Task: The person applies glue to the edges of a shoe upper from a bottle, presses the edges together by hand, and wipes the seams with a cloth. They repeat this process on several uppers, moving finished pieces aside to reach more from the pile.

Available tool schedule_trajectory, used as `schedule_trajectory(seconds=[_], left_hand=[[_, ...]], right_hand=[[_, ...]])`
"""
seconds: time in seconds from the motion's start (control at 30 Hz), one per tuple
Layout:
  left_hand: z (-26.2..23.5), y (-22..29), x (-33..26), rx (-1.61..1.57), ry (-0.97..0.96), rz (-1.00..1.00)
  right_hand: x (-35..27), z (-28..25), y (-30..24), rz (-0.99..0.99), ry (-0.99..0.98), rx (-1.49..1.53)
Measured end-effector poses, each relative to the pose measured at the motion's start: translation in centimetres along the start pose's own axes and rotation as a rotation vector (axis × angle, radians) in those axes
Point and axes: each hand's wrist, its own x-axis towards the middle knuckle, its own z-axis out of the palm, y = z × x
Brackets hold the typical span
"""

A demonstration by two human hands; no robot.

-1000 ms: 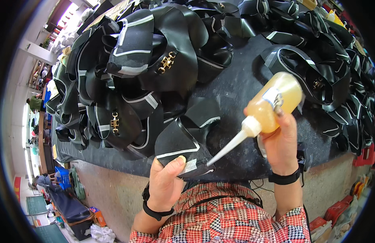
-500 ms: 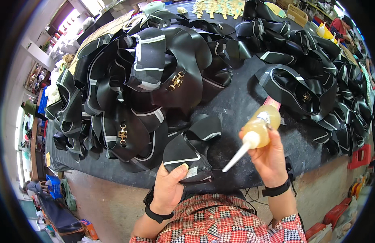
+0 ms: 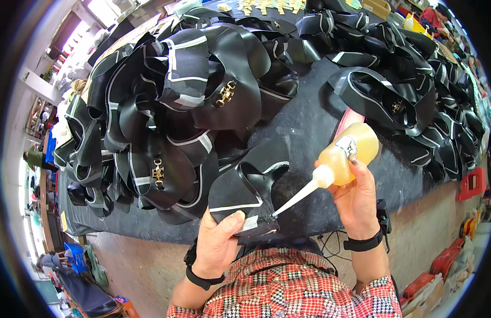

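Observation:
My left hand (image 3: 220,239) pinches the near end of a black leather shoe upper (image 3: 236,192) edged with white tape, its thumb lying on top by a pale patch. In my right hand (image 3: 355,199) is a squeeze bottle (image 3: 351,152) of yellowish liquid, tilted with its long white nozzle (image 3: 296,198) pointing down and left. The nozzle's tip touches, or all but touches, the right corner of the upper. My right fingers wrap round the bottle's body and partly hide it.
A big heap of black uppers (image 3: 184,69), some with gold buckles, covers the table's left side. More uppers (image 3: 383,98) lie at the right, with a pink strip (image 3: 349,122) beside them. A red stool (image 3: 471,184) stands right of the dark table (image 3: 303,119). Another person (image 3: 433,21) is at the far right.
The bottle has tipped further over, and its nozzle has moved left and up onto the corner of the upper. My left hand keeps its hold on the upper.

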Motion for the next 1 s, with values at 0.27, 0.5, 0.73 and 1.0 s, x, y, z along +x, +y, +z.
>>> schedule_trajectory(seconds=[0.27, 0.5, 0.73, 1.0], left_hand=[[0.9, 1.5, -0.1, 0.283, -0.060, 0.050], [3.1, 1.6, -0.1, 0.605, -0.064, 0.148], [6.3, 0.8, 0.0, 0.751, -0.062, 0.152], [8.5, -0.5, 1.1, 1.105, -0.034, 0.147]], right_hand=[[0.5, -3.3, -2.4, -0.118, 0.014, -0.001], [0.2, -3.2, -1.4, -0.211, -0.006, 0.055], [0.4, -4.9, -2.0, -0.302, -0.095, 0.101], [0.6, -7.9, -4.9, -0.448, -0.408, -0.263]])
